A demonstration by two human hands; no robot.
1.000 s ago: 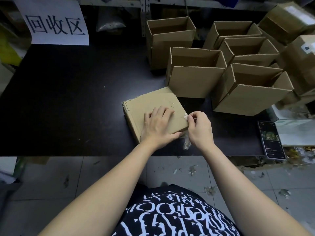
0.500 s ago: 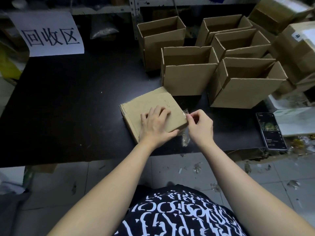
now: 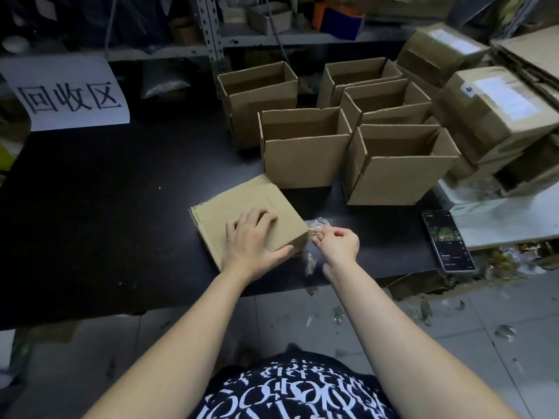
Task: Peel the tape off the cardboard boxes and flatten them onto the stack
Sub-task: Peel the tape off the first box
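1. Near the front edge of the dark counter (image 3: 106, 207), lying flat: flattened cardboard stack (image 3: 242, 207).
2. Pressed down on top of it, fingers straight, thumb at the near edge: left hand (image 3: 252, 241).
3. Just beside the stack's right corner: right hand (image 3: 338, 244), fingers pinching a strip of clear tape (image 3: 317, 228) reaching back to that corner.
4. Behind the stack, upright and close together, tops open: five open boxes (image 3: 305, 160).
5. Farther right: sealed boxes (image 3: 496, 116) piled up; phone (image 3: 447, 240) face up, screen lit.
6. Back left: paper sign (image 3: 69, 95) with handwritten characters.
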